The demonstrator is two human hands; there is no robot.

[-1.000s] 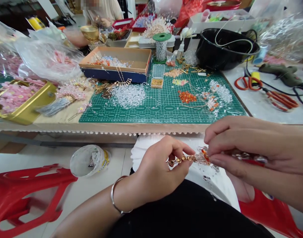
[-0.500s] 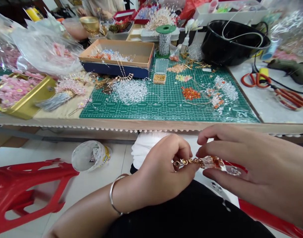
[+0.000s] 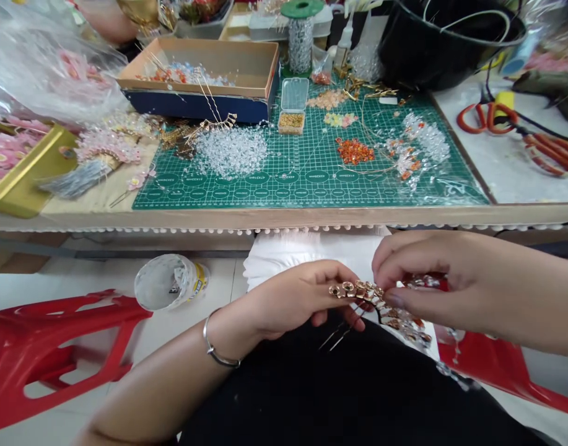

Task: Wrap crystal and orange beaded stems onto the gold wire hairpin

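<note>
Whereas the right hand [image 3: 464, 275] stood spread half a second ago, it now pinches the curved, gilt-cupped hairpiece [image 3: 360, 289], four o'clock from mid-view, whose nine-o'clock end the left hand [image 3: 306, 288] grips, thin metal prongs [image 3: 338, 340] pointing toward seven, glassy beads [image 3: 411, 332] trailing toward four.

Above the lap, the left hand's [image 3: 297, 294] and right hand's [image 3: 455, 266] fingers hold a curved, gold-coloured metal ornament with clear and orange beads [image 3: 360, 288]. On the wooden-edged table [image 3: 311, 218], a green gridded mat [image 3: 311, 197] carries loose clear beads [image 3: 230, 152] and orange beads [image 3: 355, 150]. A round white plastic bucket [image 3: 160, 291] stands near a red plastic stool [image 3: 79, 303].
</note>
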